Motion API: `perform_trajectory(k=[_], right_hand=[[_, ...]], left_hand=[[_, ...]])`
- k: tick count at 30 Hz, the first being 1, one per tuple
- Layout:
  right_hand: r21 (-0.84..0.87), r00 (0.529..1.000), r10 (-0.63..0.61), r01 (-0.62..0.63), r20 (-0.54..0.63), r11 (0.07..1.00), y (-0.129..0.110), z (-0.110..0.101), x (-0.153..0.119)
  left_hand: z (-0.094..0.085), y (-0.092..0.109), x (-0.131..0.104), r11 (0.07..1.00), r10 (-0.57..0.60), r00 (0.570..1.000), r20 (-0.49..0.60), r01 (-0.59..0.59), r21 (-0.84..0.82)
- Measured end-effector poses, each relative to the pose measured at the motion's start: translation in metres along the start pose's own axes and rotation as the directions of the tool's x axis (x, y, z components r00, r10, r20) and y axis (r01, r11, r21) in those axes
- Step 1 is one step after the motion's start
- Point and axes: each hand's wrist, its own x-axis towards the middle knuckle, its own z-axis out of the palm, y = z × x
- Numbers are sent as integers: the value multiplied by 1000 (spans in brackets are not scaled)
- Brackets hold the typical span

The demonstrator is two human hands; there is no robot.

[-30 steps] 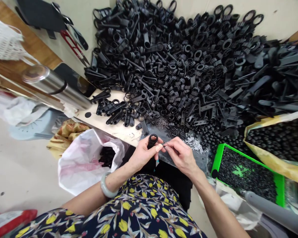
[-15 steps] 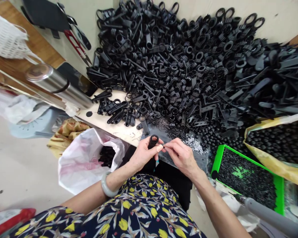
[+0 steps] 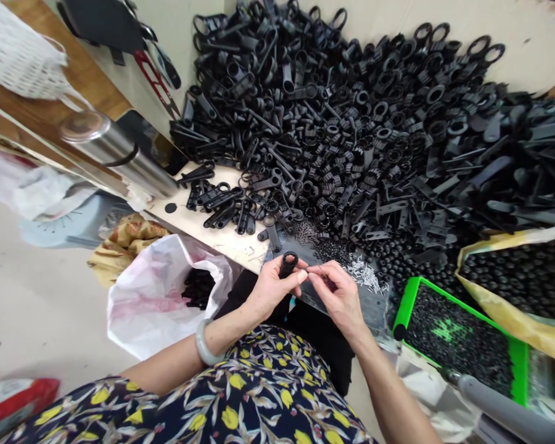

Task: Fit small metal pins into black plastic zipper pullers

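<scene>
My left hand (image 3: 274, 285) is closed around a black plastic part with a ring-shaped end (image 3: 288, 264), held ring upward above the table's near edge. Close beside it, my right hand (image 3: 337, 292) pinches with thumb and forefinger near the left thumb tip; whatever lies in that pinch is too small to name. Just beyond the hands, a dark grey mat (image 3: 314, 280) carries a heap of short silvery pins (image 3: 369, 275) and small dark bits (image 3: 305, 233). Several black handle-like pieces with ring ends (image 3: 224, 203) lie on the pale tabletop to the left.
A big mound of black plastic parts (image 3: 351, 111) covers the table's back. At right stand a green tray (image 3: 520, 370) of small black pieces and a yellow-edged bag (image 3: 494, 302) of black balls. A steel flask (image 3: 139, 165) and a white bag (image 3: 139, 302) are at left.
The view has shifted slightly, so the table's contents sit a little farther right. Both hands stay close together with the black part in the left; the right fingers have changed their pose slightly.
</scene>
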Motion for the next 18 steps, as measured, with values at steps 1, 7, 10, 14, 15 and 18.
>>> perform_trajectory(k=[1,7,10,14,15,18], right_hand=[[33,998,61,-61,-12,998,-1,2,-1],[162,968,234,-219,-86,962,-6,12,-3],[72,979,133,-124,-152,990,-9,15,-2],[-22,979,18,-22,-201,1000,-10,18,-6],[-43,979,-14,5,-201,999,-10,18,-7],[-122,977,-109,88,-182,989,-8,18,-11]], left_hand=[[1,0,0,1000,15,1000,-11,-15,1],[6,5,-1,997,72,995,-63,-72,15],[8,7,-2,998,68,994,-89,-69,-6],[9,5,-4,997,49,994,-102,-55,-47],[8,5,-4,998,46,994,-97,-50,-43],[5,2,-6,999,51,996,-72,-49,21]])
